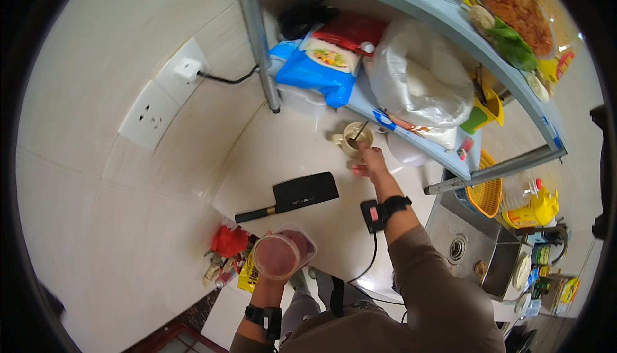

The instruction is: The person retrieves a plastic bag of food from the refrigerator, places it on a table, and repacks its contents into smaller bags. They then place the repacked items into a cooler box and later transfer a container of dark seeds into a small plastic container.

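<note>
My left hand [271, 287] is closed around a round clear container [276, 256] with reddish contents, held up near the counter's front edge. Another clear plastic tub [310, 245] shows partly behind it. My right hand [371, 161] reaches across the counter with its fingers apart, the foremost fingertip at the near rim of a cream mug [348, 148]. A thin-handled spoon [362, 130] leans in the mug; whether a fingertip touches it is hard to see. Between my hands and the left wall lies a black cleaver [305, 190], flat on the white counter [257, 166].
A metal shelf [450, 153] stands over the back of the counter, holding a blue-and-white bag [318, 70] and a clear plastic bag [421, 76]. At right are a steel sink [472, 237] and a yellow basket [486, 189]. A cable [369, 266] hangs from my right wrist.
</note>
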Available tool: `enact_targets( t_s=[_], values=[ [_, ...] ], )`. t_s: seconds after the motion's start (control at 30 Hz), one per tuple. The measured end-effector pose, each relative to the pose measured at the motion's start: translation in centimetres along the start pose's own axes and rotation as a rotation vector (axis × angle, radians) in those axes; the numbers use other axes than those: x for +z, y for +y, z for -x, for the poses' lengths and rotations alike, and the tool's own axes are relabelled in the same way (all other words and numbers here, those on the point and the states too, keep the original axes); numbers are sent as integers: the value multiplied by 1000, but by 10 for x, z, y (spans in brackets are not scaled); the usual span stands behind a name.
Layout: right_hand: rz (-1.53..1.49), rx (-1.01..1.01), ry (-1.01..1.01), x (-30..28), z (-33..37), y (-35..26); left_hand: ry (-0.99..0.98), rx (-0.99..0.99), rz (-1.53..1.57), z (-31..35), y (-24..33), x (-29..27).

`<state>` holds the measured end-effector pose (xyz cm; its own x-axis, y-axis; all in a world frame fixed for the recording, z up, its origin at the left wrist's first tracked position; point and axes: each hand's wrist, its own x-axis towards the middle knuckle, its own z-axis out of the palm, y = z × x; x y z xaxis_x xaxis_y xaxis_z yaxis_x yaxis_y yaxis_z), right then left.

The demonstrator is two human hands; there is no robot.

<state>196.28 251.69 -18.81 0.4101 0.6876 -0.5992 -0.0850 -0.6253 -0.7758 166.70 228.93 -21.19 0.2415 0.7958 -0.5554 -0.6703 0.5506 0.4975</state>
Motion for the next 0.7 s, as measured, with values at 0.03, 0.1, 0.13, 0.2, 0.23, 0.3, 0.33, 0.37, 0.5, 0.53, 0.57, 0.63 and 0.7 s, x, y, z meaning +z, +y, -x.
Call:
enact_targets(
  t_s=[0.03,0.1,0.13,0.2,0.23,0.3,0.33,0.37,0.5,0.53,0.57,0.63,0.7],
  values=[
    [6,82,-94,-1,-15,-1,-10,-147,480,9,2,-3],
    [-110,148,-216,4,-29,3,151,-83,472,31,1,-10],
    [-174,110,-249,5,-30,4,147,-67,488,41,4,-16],
    [-226,82,-261,5,-21,6,162,-60,588,58,5,-28],
    [-219,78,-298,3,-12,8,187,-15,544,68,5,-34],
    [-142,75,-263,-6,18,18,210,83,498,91,3,-44],
    [-76,47,-286,-11,36,22,193,75,542,102,2,-50],
    [-49,-4,-320,-15,56,27,212,64,506,114,2,-55],
    [14,-26,-371,-19,134,47,186,107,526,177,-5,-85],
    [-7,21,-391,-17,149,53,203,110,591,191,-8,-92],
    [-19,77,-391,-16,164,59,201,139,552,208,-12,-101],
    [-122,126,-482,-11,190,76,248,161,571,245,-18,-120],
    [-160,202,-525,-7,213,92,258,193,590,282,-24,-141]
  ],
)
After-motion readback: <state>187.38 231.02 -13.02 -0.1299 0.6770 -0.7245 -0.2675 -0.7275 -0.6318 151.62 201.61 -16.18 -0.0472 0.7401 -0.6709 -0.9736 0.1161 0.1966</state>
